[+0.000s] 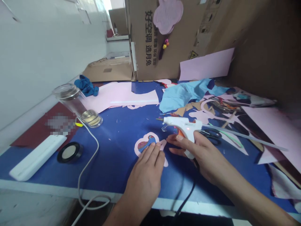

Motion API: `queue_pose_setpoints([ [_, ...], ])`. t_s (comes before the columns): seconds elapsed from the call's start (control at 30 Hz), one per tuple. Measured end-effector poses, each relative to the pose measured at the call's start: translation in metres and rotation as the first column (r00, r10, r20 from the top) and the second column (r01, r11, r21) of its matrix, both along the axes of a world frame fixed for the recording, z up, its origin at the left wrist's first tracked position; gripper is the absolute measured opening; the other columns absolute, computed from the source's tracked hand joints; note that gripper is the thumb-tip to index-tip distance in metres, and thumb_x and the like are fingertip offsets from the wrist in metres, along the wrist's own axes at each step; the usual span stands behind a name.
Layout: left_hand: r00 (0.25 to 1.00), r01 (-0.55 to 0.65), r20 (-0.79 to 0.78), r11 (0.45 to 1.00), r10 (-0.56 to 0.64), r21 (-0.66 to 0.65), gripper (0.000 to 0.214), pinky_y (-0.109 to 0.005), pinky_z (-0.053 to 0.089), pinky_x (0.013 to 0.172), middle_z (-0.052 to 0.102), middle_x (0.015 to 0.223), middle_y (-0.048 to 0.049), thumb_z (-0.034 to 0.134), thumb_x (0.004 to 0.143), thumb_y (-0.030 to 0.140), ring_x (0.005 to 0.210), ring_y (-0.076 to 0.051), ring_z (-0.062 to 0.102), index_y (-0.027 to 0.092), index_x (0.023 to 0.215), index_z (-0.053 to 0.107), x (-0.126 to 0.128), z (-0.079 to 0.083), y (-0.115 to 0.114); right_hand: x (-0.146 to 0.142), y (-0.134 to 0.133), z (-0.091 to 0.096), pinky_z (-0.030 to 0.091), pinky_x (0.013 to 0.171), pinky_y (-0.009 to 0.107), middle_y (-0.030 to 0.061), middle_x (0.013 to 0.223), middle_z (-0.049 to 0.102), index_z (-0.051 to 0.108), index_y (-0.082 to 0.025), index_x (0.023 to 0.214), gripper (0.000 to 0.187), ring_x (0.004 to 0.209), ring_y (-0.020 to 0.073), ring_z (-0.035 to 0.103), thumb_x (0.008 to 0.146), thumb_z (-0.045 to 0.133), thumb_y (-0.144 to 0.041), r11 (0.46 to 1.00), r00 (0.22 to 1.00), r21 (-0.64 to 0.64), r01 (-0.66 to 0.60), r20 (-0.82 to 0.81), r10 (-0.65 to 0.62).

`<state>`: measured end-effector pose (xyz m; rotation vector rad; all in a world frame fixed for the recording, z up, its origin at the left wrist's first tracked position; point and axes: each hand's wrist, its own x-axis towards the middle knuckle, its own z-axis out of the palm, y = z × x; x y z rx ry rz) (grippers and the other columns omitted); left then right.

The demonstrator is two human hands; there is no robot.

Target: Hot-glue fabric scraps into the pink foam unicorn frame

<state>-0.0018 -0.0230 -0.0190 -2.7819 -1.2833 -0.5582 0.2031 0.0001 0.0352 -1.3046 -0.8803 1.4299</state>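
My right hand (pixel 202 155) is wrapped round the grip of a white hot glue gun (pixel 182 125), whose nozzle points left and has a glue stick (pixel 244 135) trailing out the back. My left hand (pixel 147 168) lies flat with fingers stretched out, pressing on a small pink cut-out with a coloured picture (pixel 147 142) on the blue table cover (pixel 117 150). The gun's nozzle hovers just above and right of that cut-out.
A clear glass tumbler (pixel 75 103) lies tilted at the left, near a white power strip (pixel 37 157), a black round lid (pixel 70 152) and a white cable (pixel 90 166). Pink sheets (pixel 117 95), blue paper scraps (pixel 185 92), black scissors (pixel 213 135) and cardboard boxes (pixel 178 34) crowd the back.
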Motion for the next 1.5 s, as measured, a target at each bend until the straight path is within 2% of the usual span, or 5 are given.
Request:
queue_pose_setpoints([
  [0.23, 1.0, 0.006, 0.021, 1.0, -0.005, -0.028, 0.055, -0.055, 0.054, 0.119, 0.056, 0.162, -0.0174, 0.04, 0.097, -0.001, 0.153, -0.033, 0.051, 0.008, 0.148, 0.059, 0.0, -0.0011, 0.0, -0.0057, 0.0052, -0.0037, 0.066, 0.1, 0.05, 0.0079, 0.117, 0.076, 0.071, -0.024, 0.104, 0.03, 0.122, 0.0322, 0.073, 0.093, 0.08, -0.051, 0.998, 0.998, -0.009, -0.059, -0.005, 0.059],
  [0.4, 1.0, 0.006, 0.017, 1.0, -0.006, -0.01, 0.052, -0.054, 0.054, 0.119, 0.056, 0.161, -0.0199, 0.042, 0.097, 0.0, 0.151, -0.036, 0.052, 0.006, 0.146, 0.061, 0.0, -0.002, -0.0005, -0.001, 0.0053, -0.0037, 0.066, 0.099, 0.048, 0.0094, 0.117, 0.077, 0.071, -0.023, 0.104, 0.031, 0.125, 0.0324, 0.072, 0.091, 0.083, -0.047, 1.0, 0.999, -0.019, -0.001, -0.043, 0.0],
  [0.53, 1.0, 0.004, 0.004, 1.0, -0.004, 0.014, 0.051, -0.054, 0.057, 0.116, 0.06, 0.158, -0.0202, 0.042, 0.097, -0.001, 0.148, -0.037, 0.056, 0.006, 0.143, 0.063, 0.0, -0.001, 0.0001, 0.0017, 0.0025, -0.0023, 0.065, 0.102, 0.048, 0.0097, 0.119, 0.078, 0.072, -0.024, 0.107, 0.03, 0.123, 0.0313, 0.073, 0.094, 0.079, -0.05, 0.995, 0.995, -0.042, -0.095, -0.047, 0.093],
  [0.83, 1.0, -0.005, 0.017, 1.0, 0.005, 0.017, 0.052, -0.054, 0.056, 0.117, 0.059, 0.158, -0.0197, 0.043, 0.096, -0.002, 0.149, -0.036, 0.055, 0.006, 0.144, 0.062, 0.0001, -0.0026, -0.0003, 0.0038, -0.002, -0.0026, 0.064, 0.104, 0.052, 0.0108, 0.122, 0.078, 0.075, -0.024, 0.109, 0.032, 0.124, 0.0336, 0.073, 0.095, 0.079, -0.052, 0.99, 0.992, -0.066, -0.128, -0.015, 0.127],
  [1.5, 1.0, -0.004, 0.029, 1.0, 0.003, 0.019, 0.048, -0.053, 0.057, 0.116, 0.061, 0.157, -0.0193, 0.041, 0.096, 0.0, 0.148, -0.035, 0.057, 0.007, 0.137, 0.065, 0.0007, 0.0, -0.0005, 0.0007, 0.0025, 0.0003, 0.068, 0.094, 0.042, 0.0099, 0.115, 0.078, 0.071, -0.022, 0.102, 0.03, 0.12, 0.0307, 0.074, 0.094, 0.081, -0.05, 0.993, 0.994, -0.06, -0.106, -0.014, 0.105],
])
